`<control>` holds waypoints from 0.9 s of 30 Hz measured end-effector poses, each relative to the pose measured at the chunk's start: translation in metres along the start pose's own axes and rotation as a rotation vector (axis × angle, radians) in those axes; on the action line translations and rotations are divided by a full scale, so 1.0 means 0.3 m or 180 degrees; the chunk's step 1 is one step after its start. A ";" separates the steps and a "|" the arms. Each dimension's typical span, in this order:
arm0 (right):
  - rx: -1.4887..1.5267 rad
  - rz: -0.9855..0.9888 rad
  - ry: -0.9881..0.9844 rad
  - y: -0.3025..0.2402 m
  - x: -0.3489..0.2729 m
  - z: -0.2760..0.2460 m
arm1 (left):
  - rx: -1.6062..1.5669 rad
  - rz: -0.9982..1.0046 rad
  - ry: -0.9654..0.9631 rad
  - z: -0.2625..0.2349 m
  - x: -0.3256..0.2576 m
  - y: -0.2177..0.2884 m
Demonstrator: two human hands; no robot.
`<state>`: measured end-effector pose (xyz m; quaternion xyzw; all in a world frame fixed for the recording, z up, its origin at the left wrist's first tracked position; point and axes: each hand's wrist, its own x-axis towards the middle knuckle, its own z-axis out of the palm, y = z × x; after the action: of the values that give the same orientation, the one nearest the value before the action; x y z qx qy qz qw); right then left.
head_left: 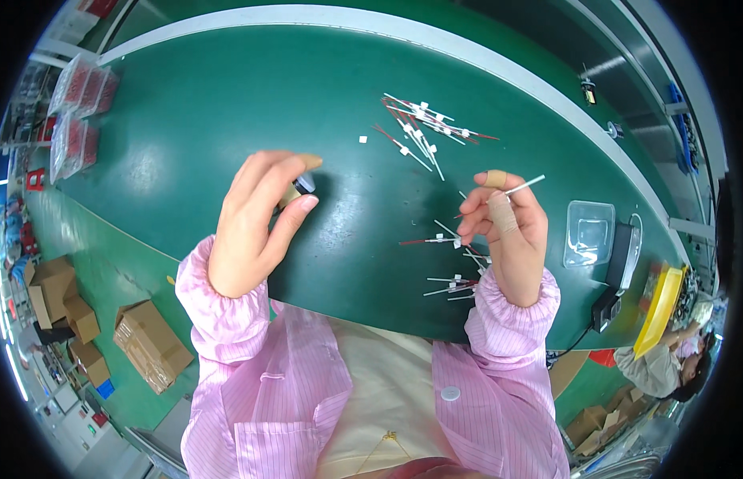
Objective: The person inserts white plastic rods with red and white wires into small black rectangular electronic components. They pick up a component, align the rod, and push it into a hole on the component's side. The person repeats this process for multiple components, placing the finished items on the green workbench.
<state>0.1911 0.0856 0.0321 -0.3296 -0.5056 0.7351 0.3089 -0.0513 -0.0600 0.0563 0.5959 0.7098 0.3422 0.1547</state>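
Observation:
My left hand is over the table's left-middle part, its thumb and fingers closed on a small dark piece with a pale face. Tan covers wrap some of its fingertips. To the right, my right hand is raised with thumb and forefinger, both wrapped in tan tape, pinching a thin white stick-like piece. Thin white leads with red wires and small white tags lie beside and partly behind that hand. A larger pile of the same leads is farther away, near a small white square.
On the green table, a clear plastic box and a black device stand at the right, near a yellow tray. Clear boxes with red contents sit at far left. Cardboard boxes lie on the floor; another person is at lower right.

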 end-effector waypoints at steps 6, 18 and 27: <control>0.0727 0.0070 -0.0112 -0.041 -0.009 0.022 | -0.2515 0.0593 0.0068 0.086 0.152 0.038; 0.0658 0.0433 -0.0118 -0.019 -0.020 0.011 | -0.3325 -0.0795 -0.1288 0.221 0.177 0.000; -0.0056 0.0077 -0.0041 0.001 -0.026 0.063 | -0.2469 0.0111 -0.1062 0.257 0.125 0.046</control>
<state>0.1806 0.0690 0.0384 -0.3336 -0.5100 0.7364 0.2939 -0.0018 -0.0003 0.0171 0.5527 0.4834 0.4854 0.4745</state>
